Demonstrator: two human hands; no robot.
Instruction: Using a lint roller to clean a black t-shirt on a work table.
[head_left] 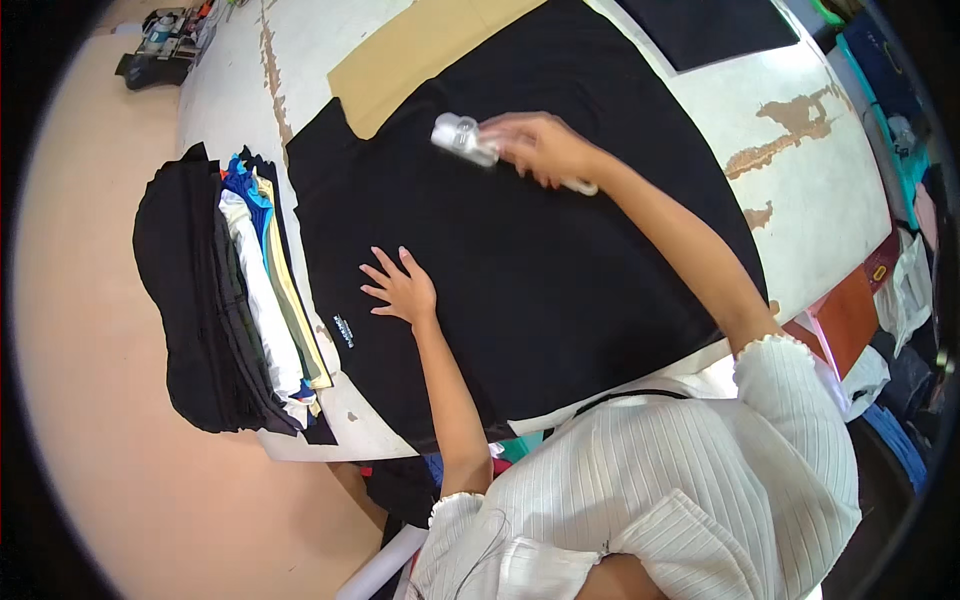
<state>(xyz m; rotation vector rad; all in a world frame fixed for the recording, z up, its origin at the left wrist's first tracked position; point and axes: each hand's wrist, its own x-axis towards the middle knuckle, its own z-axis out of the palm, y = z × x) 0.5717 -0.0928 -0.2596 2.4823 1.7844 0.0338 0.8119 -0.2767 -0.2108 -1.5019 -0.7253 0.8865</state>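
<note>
A black T-shirt lies spread over the table, with a small white print near its left edge. My left hand rests flat on it, fingers spread, to the right of that print. Over the upper middle of the cloth, my right hand is closed round the handle of a white lint roller. The roller's head points left and is slightly smeared by motion. Whether it touches the cloth I cannot tell.
Folded garments stand in a stack at the table's left edge. A tan sheet lies at the shirt's far side, and a black folded cloth at the far right. The white table has peeling patches. Bags and cloths crowd the right side.
</note>
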